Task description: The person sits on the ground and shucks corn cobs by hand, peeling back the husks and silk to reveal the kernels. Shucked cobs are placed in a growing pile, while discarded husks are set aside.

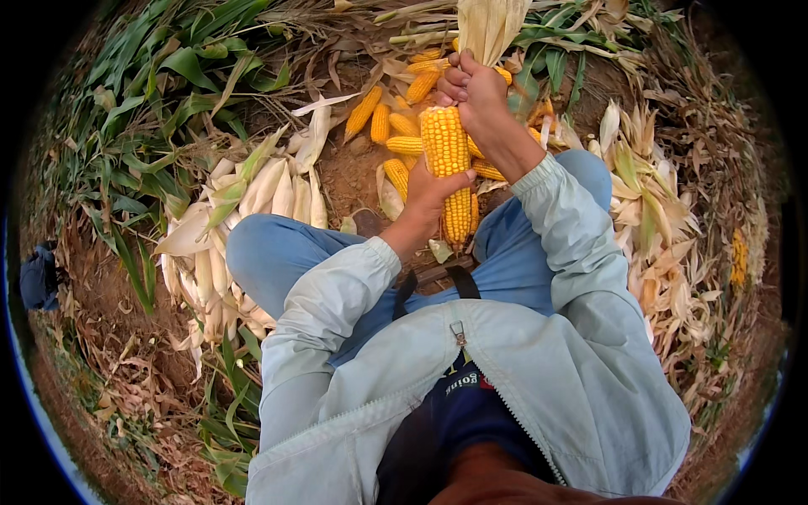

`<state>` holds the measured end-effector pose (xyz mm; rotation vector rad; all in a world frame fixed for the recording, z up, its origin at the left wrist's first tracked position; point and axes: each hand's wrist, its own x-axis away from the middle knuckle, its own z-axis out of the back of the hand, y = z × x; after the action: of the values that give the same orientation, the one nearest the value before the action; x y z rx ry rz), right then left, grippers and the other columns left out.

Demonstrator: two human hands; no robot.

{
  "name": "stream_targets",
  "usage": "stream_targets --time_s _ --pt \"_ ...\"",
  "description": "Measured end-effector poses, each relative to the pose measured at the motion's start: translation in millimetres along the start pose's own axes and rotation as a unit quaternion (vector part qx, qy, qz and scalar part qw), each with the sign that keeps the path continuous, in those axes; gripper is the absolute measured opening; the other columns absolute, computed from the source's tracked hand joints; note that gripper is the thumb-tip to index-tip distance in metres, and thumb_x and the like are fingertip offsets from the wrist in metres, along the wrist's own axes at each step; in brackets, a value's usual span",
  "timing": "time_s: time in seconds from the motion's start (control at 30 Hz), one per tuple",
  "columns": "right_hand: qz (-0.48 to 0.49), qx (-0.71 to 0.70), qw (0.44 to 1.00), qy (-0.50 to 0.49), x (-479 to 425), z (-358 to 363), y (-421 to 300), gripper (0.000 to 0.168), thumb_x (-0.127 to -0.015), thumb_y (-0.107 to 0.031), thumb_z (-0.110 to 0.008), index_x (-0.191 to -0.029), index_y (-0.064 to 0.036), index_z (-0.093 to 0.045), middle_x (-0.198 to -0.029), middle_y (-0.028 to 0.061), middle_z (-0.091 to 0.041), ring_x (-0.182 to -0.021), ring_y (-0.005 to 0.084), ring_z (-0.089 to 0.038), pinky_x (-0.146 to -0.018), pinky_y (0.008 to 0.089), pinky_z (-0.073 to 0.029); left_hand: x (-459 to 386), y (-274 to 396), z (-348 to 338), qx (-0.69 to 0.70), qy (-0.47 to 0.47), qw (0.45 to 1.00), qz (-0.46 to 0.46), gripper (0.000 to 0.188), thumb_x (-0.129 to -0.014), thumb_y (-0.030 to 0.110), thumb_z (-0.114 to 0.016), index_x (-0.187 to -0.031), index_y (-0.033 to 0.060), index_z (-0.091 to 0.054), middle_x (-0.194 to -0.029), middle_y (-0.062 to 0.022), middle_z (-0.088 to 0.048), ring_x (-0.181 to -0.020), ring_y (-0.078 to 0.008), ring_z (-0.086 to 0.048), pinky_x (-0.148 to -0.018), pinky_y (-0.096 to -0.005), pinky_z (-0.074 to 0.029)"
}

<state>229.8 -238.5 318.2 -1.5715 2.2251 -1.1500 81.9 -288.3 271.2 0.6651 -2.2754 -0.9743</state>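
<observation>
My left hand [432, 192] grips a bare yellow corn cob [445, 142], which stands nearly upright in the picture between my knees, its tip towards me. Just above the cob's far end, my right hand [475, 88] is closed around the base of a bunch of dry, pale corn husks [491, 28]. Whether husk and cob are still joined is hard to tell. More husked yellow cobs [363, 113] lie on the soil beyond and beneath my hands, some of them partly hidden by the held cob and my fingers.
Ears in pale husks [208, 271] are heaped beside my left knee. A pile of loose dry husks [663, 252] lies to the right. Green corn leaves and stalks [183, 69] cover the ground at the upper left. A dark blue object [39, 278] rests at the far left.
</observation>
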Motion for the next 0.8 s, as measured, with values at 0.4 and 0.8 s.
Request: stream_targets --time_s 0.4,0.8 --pt "0.16 0.035 0.986 0.031 3 -10 -12 0.026 -0.099 -0.027 -0.039 -0.082 -0.008 -0.043 -0.05 -0.0041 -0.026 -0.041 0.0086 -0.022 -0.041 0.0253 -0.022 -15 4 -38 0.274 0.041 0.943 0.181 0.026 -0.084 0.02 -0.061 -0.101 0.0036 -0.051 -0.081 -0.0081 -0.057 -0.066 -0.0207 -0.059 -0.059 -0.0348 -0.053" --pt "0.425 -0.133 0.868 0.221 50 245 -294 0.072 -0.089 -0.058 -0.041 -0.125 0.005 -0.037 -0.108 0.0252 -0.05 -0.102 0.0371 -0.05 -0.089 0.0534 -0.042 62 88 1 -0.189 -0.015 0.917 -0.352 0.035 -0.08 0.019 -0.065 -0.11 0.0016 -0.057 -0.118 -0.0138 -0.054 -0.109 -0.0253 -0.055 -0.091 -0.0353 -0.045"
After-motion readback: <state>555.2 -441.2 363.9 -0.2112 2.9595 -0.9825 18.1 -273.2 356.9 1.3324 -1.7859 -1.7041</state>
